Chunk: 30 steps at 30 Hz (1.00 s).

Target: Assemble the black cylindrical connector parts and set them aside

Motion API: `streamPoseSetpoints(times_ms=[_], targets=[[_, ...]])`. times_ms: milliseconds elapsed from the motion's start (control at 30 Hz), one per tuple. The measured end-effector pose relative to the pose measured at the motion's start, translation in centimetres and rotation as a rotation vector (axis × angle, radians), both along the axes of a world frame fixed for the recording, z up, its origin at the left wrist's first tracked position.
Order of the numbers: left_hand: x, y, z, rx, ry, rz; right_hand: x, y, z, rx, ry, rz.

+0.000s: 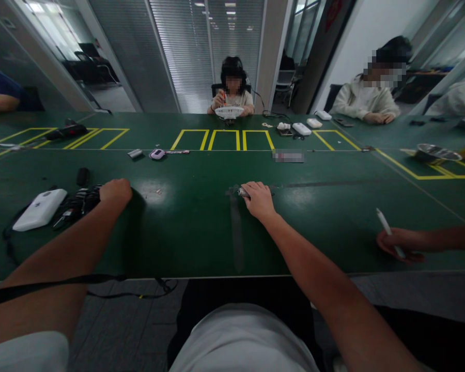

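My right hand point(259, 199) rests palm down near the middle of the green table point(186, 222). Its fingers are wrapped round a small silvery cylinder point(243, 192), whose end sticks out on the left; the rest is covered. My left hand point(117, 194) is curled closed at the left, touching or right beside a bundle of black cables point(79, 204). Whatever its fingers hold, if anything, is hidden. Left of the bundle lies a white power bank-like box point(41, 209), and behind it a small black object point(82, 176).
A co-worker's hand point(401, 244) holds a white pen point(387, 227) at the right. Across the table a person holds a white bowl-like object point(229, 111). A lilac device point(157, 154), a grey piece point(135, 153) and yellow tape outlines point(225, 132) lie further back. A black strap point(54, 284) crosses my left forearm.
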<state>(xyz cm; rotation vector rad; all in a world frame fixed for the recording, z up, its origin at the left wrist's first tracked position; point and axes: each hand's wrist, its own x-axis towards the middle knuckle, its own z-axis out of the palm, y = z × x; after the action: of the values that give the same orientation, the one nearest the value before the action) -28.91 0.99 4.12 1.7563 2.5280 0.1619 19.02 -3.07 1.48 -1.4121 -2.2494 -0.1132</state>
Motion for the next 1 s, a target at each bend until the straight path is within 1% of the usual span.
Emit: streamPoseSetpoints(times_ms=[100,233,400,667,867,1000], targets=[[0.20,0.04,0.02,-0.088,0.204,0.082,0.00,0.01,-0.03,0.004,-0.006,-0.006],[0.43,0.07,0.09,-0.117,0.275,0.037,-0.02,0.06,-0.10,0.007,-0.001,-0.005],[0.06,0.27,0.10,-0.136,0.315,0.025,-0.02,0.02,-0.11,0.015,0.002,-0.001],[-0.05,-0.05,0.67,-0.154,0.337,-0.003,-0.04,-0.02,-0.04,0.005,-0.003,-0.013],[-0.25,-0.05,0.40,-0.159,0.330,0.016,0.01,-0.06,0.04,-0.011,0.004,-0.008],[0.48,-0.15,0.73,-0.161,0.328,0.043,0.04,-0.01,0.06,-0.021,0.014,-0.006]])
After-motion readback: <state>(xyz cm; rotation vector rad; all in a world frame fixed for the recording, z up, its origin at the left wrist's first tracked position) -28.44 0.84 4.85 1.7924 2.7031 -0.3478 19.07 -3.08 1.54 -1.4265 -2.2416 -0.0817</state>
